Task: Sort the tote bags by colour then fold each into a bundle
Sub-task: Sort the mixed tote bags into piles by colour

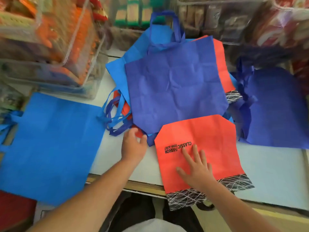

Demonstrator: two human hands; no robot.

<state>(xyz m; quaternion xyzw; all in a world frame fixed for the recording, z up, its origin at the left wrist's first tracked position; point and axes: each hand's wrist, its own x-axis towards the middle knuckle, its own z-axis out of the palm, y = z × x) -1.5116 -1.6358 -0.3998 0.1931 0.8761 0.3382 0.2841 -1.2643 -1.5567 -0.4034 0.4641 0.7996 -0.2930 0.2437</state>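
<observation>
A mixed pile of tote bags lies mid-table, topped by a flat dark blue bag (175,87). A red bag (200,148) with black lettering and a black scribble-patterned bottom lies at the front, overhanging the table edge. My right hand (195,169) rests flat on it with fingers spread. My left hand (133,144) pinches a red bag edge (139,133) at the pile's lower left. A light blue bag (50,144) lies alone at the left. Dark blue bags (274,108) sit at the right. Another light blue bag (133,56) and red bag (220,64) peek from under the pile.
Clear plastic bins (55,47) packed with coloured goods stand at the back left, and more bins (234,19) line the back. The white table (267,178) shows bare surface at the front right. A tangle of bag handles (113,114) lies left of the pile.
</observation>
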